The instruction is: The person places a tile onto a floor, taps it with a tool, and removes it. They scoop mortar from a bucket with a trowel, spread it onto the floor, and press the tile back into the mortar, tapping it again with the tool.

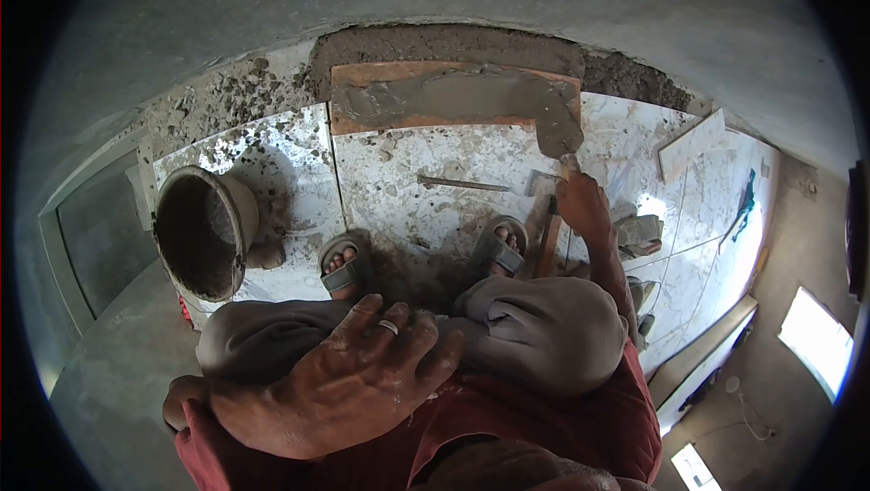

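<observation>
My right hand (584,207) is wrapped round the handle of a trowel (559,135), its blade coated in wet mortar. The blade rests over the right end of a brownish tile (344,119), on which a grey layer of mortar (453,95) is spread. Close to the camera, my left hand (353,382) hangs over my knees with its fingers loosely bent and apart; a ring shows on one finger. No object is visible in it. Below the trowel lie a thin metal bar (462,184) and a wooden handle (548,246).
At left a mortar-stained bucket (245,210) tilts on the white tiled floor (399,160). Crumbled mortar (227,97) lines the wall's foot. A cut tile piece (691,144) leans at the right wall. Dusty objects (640,233) sit beside my right forearm.
</observation>
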{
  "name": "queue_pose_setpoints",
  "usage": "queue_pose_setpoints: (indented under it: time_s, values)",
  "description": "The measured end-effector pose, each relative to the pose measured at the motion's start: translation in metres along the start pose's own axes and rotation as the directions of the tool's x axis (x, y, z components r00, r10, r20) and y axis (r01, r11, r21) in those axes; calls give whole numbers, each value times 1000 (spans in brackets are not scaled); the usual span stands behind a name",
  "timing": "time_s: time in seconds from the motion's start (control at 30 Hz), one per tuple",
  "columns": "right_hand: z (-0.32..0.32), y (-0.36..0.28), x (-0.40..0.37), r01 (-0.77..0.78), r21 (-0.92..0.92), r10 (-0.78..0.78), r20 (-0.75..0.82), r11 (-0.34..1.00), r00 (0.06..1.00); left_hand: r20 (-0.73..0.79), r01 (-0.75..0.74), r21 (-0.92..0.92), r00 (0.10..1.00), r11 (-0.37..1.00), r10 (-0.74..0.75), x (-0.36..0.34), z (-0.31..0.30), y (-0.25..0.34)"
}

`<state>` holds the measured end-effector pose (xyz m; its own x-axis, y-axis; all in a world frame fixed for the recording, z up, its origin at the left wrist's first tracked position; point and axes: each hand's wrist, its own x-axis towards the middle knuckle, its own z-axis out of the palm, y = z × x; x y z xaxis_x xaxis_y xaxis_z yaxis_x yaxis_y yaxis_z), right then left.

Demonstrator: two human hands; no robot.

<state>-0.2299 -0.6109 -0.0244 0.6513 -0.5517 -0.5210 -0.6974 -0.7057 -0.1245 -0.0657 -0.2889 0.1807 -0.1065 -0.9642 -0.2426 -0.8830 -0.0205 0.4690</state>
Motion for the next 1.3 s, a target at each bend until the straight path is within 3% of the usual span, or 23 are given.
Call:
queue_pose_setpoints:
  time_s: [0.1, 0.2, 0.27, 0.3, 0.37, 0.47, 0.6, 0.67, 0.7, 0.77, 0.8, 0.83, 0.9, 0.97, 1.03, 1.13, 1.3]
  values:
    - [-5, 12, 1, -26, 31, 28, -42, 999, 999, 3, 6, -24, 1000, 1000, -6, 3, 0, 1]
    - [-6, 27, 4, -110, 85, 110, 11, 990, 994, 29, 6, -43, 1000, 999, -5, 6, -2, 0]
    - [10, 51, 8, 31, 92, -20, -116, 995, 993, 50, -7, -38, 999, 999, 9, 7, -3, -1]
    - [3, 45, 5, 29, 92, -18, -116, 995, 993, 44, -5, -39, 999, 999, 7, 7, -2, 0]
    - [-15, 26, -4, -276, 499, 223, 164, 821, 961, 43, -2, -42, 999, 999, 4, 8, -2, 0]
    - [4, 31, -15, -246, 664, 216, 128, 706, 968, 44, 17, -70, 999, 997, -14, 9, -2, 0]
    - [14, 30, -20, -246, 652, 238, 103, 717, 966, 31, 17, -49, 999, 999, -16, 8, 1, 0]
    - [8, 21, -23, -330, 796, 192, 269, 508, 944, 49, 25, -49, 999, 998, -23, 7, 0, 1]
    - [12, 15, -23, -327, 795, 182, 271, 510, 945, 42, 18, -39, 999, 999, -16, 7, -1, 0]
    - [22, 2, -22, -116, 792, -45, 178, 599, 983, 34, 25, -29, 999, 999, -24, 8, 0, 1]
    - [43, 2, -16, 70, 778, -170, 48, 624, 984, -14, 21, -51, 1000, 998, -21, 8, 2, 1]
    - [32, -20, -17, 75, 780, -181, 50, 621, 982, -63, 12, -68, 998, 998, -16, 7, 3, 2]
    - [8, -65, -20, -257, 867, -115, 334, 426, 936, -77, 27, -78, 996, 997, -33, 6, 4, 5]
    - [18, -75, -6, -202, 874, -149, 293, 442, 944, -93, 37, -87, 995, 996, -45, 4, 4, 6]
    - [19, -84, 1, -277, 889, -160, 353, 364, 922, -118, 41, -49, 992, 998, -46, 2, 5, 7]
    - [22, -93, 3, -287, 894, -282, 390, 345, 877, -99, 38, -74, 994, 997, -45, -1, 4, 7]
    - [35, -126, 0, -315, 881, -349, 436, 353, 829, -88, 40, -101, 995, 994, -49, -5, 4, 7]
